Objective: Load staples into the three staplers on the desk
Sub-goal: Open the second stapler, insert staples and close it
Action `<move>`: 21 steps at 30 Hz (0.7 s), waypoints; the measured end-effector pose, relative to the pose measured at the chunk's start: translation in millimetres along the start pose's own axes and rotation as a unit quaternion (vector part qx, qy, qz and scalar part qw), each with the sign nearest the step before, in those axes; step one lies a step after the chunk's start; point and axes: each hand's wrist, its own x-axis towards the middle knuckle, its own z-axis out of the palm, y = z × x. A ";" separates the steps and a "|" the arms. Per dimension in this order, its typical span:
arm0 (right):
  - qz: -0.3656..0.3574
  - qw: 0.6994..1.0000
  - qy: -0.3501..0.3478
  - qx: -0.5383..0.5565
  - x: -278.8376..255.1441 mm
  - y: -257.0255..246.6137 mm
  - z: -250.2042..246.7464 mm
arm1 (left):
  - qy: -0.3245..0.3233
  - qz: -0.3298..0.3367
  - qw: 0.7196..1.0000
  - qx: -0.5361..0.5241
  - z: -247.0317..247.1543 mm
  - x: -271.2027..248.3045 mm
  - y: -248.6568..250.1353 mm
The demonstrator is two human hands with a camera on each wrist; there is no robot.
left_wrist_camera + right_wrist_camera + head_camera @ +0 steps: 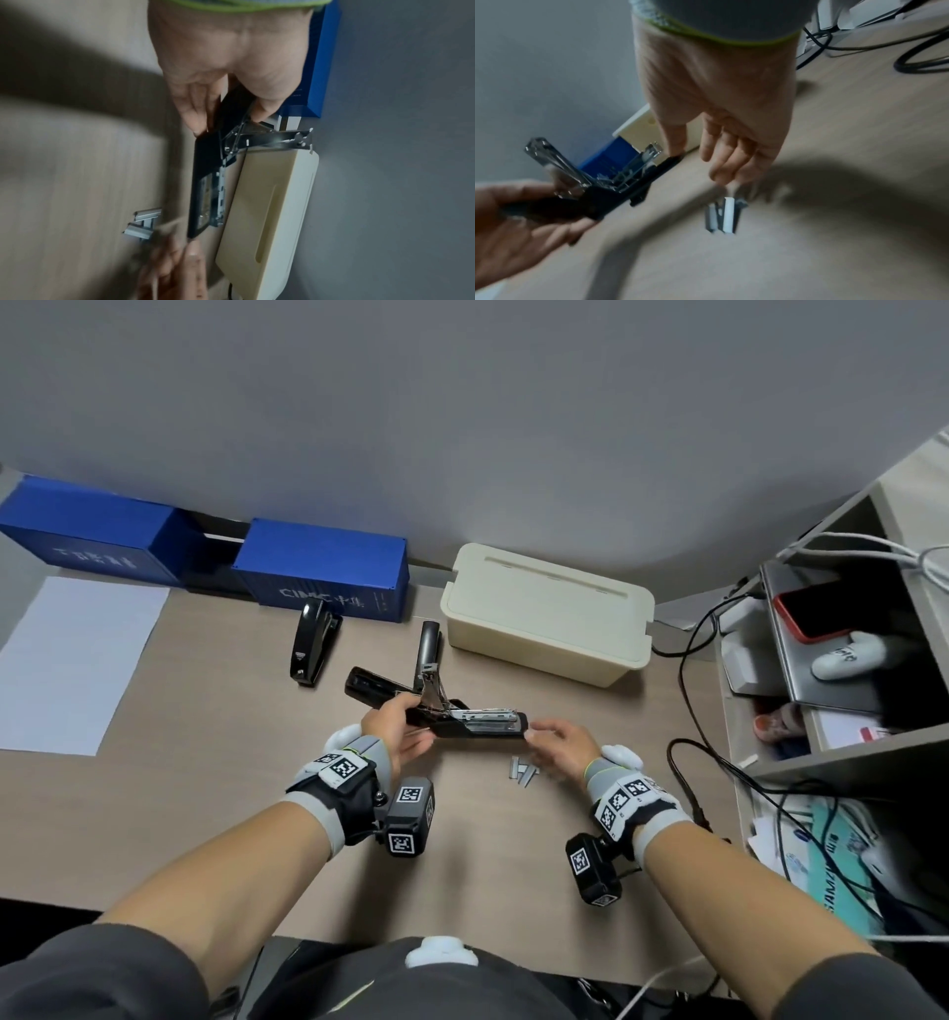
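An open black stapler [477, 734] is held above the desk, lid [429, 644] swung upright and metal magazine [488, 715] exposed. My left hand [398, 719] grips its hinge end, thumb on top and fingers beneath; the left wrist view shows the left hand [218, 81] on the stapler [203, 182]. My right hand [560, 742] touches the stapler's front tip with the thumb, its fingers [718, 162] hanging loose over several staple strips [523, 770] on the desk. A second black stapler [369, 685] lies behind the held one. A third stapler [313, 649] stands further left.
A cream lidded box [549, 618] sits behind the stapler, and blue boxes [323, 567] line the wall. A white sheet [77, 660] lies at the far left. Black cables [688, 762] and a cluttered shelf [821, 660] crowd the right.
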 end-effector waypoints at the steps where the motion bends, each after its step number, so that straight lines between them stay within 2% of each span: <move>1: 0.010 0.999 0.014 -0.051 3.1 8.4 -1.4 | 0.006 -0.005 1.000 0.007 -3.1 1.8 -1.6; 4: 0.024 0.981 0.018 -0.190 9.7 27.3 -2.3 | 0.019 -0.016 1.000 0.017 -10.1 1.0 -7.2; 6: 0.013 0.970 0.030 -0.241 6.4 26.5 1.4 | 0.022 -0.022 0.999 0.014 -14.1 -0.3 -10.2; 16: -0.007 0.955 0.053 -0.293 4.0 28.6 11.2 | 0.035 -0.025 0.999 0.010 -27.7 -5.3 -15.8; 21: 0.022 0.952 0.038 -0.302 -0.8 34.0 5.6 | 0.029 -0.026 0.999 0.009 -26.1 -7.7 -17.4</move>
